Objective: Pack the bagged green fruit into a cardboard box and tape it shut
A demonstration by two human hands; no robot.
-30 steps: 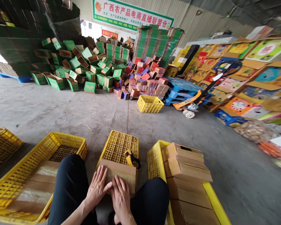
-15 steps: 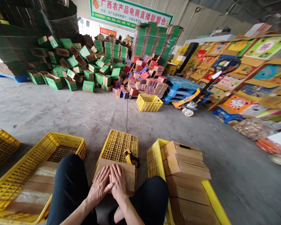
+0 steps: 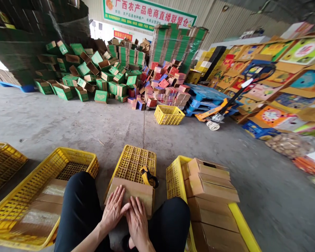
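A brown cardboard box lies on an upturned yellow crate between my knees. My left hand rests flat on the left part of its top, fingers stretched out. Lower and to the right, my right hand lies with straight fingers on the near part of the box, its fingertips on the cardboard. The left thumb meets the right hand. A yellow and black tape dispenser sits on the crate just beyond the box's right end.
On the right, a yellow crate holds several cardboard boxes. Taped boxes lie in the left crate. Farther off are another yellow crate, a pallet jack, blue pallets and heaped green cartons.
My right hand has slid back toward me and slightly right on the box, parting its fingertips from the left hand's. The left hand stays on top. The whole view has shifted slightly.
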